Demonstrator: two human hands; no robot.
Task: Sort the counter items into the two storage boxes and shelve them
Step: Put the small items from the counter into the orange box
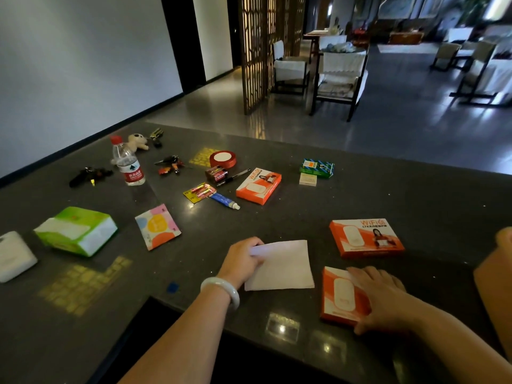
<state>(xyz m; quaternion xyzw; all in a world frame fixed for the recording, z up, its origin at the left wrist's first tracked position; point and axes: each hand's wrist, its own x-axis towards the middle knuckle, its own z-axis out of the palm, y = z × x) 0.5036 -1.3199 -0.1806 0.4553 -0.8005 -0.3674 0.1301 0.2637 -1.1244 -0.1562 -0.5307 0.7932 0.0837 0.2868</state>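
Left hand (243,259) pinches the left edge of a white sheet (282,266) lying on the counter (277,220); its grip is narrow. Right hand (381,297) rests with fingers spread flat on the nearest orange box (339,295), holding nothing. 2 more orange boxes lie farther back, 1 at right (365,237), 1 mid-counter (259,186). Green tissue pack (76,230) sits far left.
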